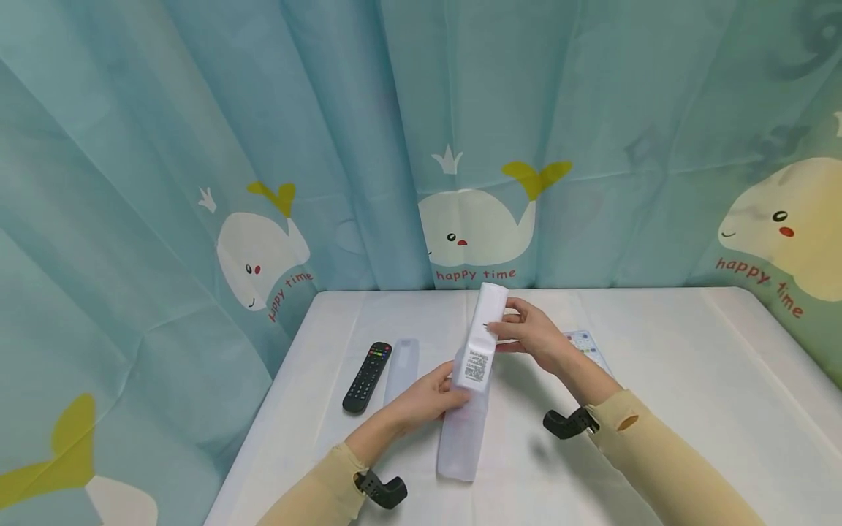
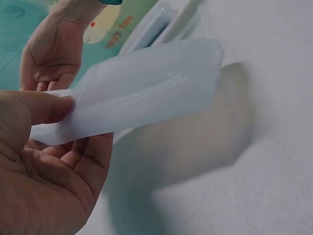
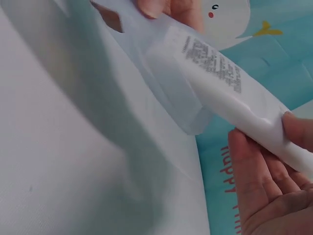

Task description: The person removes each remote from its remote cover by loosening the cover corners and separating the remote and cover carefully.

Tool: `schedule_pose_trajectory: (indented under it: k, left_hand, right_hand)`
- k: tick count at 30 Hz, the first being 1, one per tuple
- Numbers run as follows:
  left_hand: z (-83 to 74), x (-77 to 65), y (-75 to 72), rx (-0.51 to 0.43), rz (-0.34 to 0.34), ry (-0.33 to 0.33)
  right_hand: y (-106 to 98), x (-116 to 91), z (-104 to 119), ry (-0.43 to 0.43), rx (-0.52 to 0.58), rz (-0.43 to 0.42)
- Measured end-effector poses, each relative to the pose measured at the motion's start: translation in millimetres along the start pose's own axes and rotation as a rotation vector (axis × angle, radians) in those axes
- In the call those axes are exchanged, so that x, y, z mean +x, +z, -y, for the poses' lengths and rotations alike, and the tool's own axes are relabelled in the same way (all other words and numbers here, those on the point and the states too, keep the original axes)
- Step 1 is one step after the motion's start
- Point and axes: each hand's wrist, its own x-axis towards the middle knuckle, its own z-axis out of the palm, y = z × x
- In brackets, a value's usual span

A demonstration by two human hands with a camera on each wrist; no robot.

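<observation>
Above the counter [image 1: 691,416], the fingers of our right hand [image 1: 531,337] pinch the white remote control [image 1: 487,321], its labelled end inside the translucent sleeve [image 1: 460,447] that our left hand [image 1: 426,400] pinches. We judge the remote light, stiff and slippery, best held by its edges; the sleeve seems soft, pliable.

the counter [image 1: 697,409] has a white surface, a straight far edge and rounded far corners. a fine woven texture shows in the left wrist view. the following items lie on it. black remote [image 1: 367,378]: left part, keys facing up, set at a slant, upper end angled toward the far edge. sleeve [image 1: 403,365]: translucent, flat, just to the right of the black remote, lengthwise toward the far edge. white remote [image 1: 582,340]: right of centre, coloured keys facing up, partly hidden, well apart from the other two.
</observation>
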Motion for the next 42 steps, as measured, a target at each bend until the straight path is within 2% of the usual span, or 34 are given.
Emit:
schedule_pose_trajectory:
  k: [8, 17, 21, 27, 31, 35, 42]
  left_hand:
    - [0.8, -1.6, -0.4, 0.006, -0.006, -0.004]
    - [2.7, -1.5, -2.2, 0.027, -0.007, -0.008]
    - [3.5, -1.4, -2.5, 0.03, -0.019, -0.014]
    - [0.7, -2.5, -7.4, 0.063, -0.064, -0.006]
    - [-2.6, -0.8, -12.3, 0.076, -0.109, -0.005]
    - [-7.7, 3.5, -17.0, 0.074, -0.163, -0.026]
    - [-18.3, 17.0, -25.9, 0.081, -0.216, -0.046]
  right_hand:
    - [-3.4, -1.7, 0.8, 0.007, 0.005, -0.033]
    - [-24.2, -4.1, 21.7, -0.091, -0.01, -0.168]
    - [-31.9, -7.9, 25.5, -0.104, -0.081, -0.219]
    - [-36.2, -14.7, 17.2, -0.131, -0.177, -0.216]
    - [-35.9, -21.7, 9.8, -0.202, -0.327, -0.221]
    - [-32.6, -28.9, 3.8, -0.262, -0.466, -0.228]
    - [-26.2, -35.8, -5.7, -0.322, -0.591, -0.209]
